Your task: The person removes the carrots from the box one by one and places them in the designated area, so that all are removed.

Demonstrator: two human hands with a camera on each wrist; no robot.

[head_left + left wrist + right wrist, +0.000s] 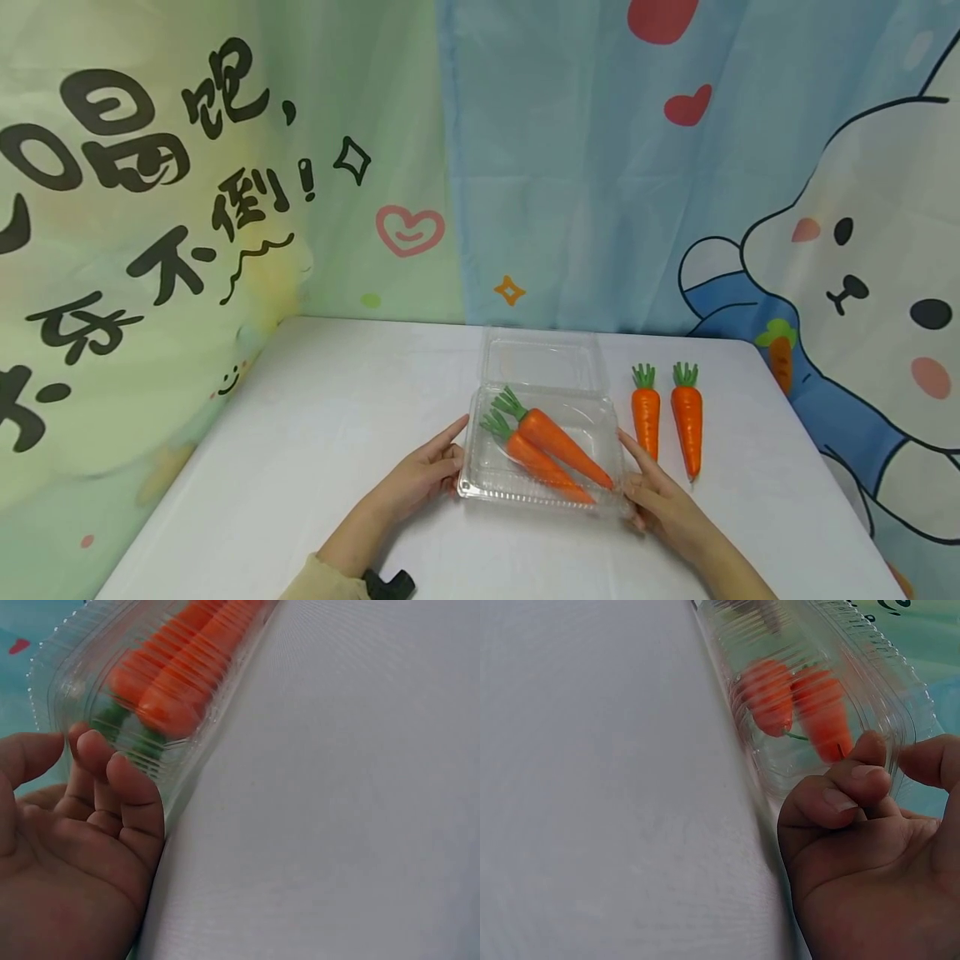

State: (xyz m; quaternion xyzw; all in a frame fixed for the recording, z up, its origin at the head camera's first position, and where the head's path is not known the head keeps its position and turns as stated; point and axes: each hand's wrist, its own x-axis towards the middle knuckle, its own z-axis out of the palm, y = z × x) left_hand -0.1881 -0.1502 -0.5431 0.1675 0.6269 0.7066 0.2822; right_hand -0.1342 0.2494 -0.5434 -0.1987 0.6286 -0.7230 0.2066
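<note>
A clear plastic clamshell box (pixel 483 479) sits on the table, its lid (pixel 542 360) folded back away from me. Two orange toy carrots, an upper one (pixel 566 446) and a lower one (pixel 542 468), lie slanted inside it, green tops to the far left. My left hand (pixel 427 471) holds the box's left side, thumb at the rim and fingers bent against the wall in the left wrist view. At the opposite side, my right hand (pixel 663 500) grips the box likewise; its curled fingers (pixel 829 802) show against the wall in the right wrist view.
Two more toy carrots, one nearer the box (pixel 646 417) and one farther right (pixel 687 421), lie side by side, tops pointing away. A white cloth covers the table (pixel 337 392). Behind it hangs a printed curtain (pixel 555 208) with a cartoon rabbit at the right.
</note>
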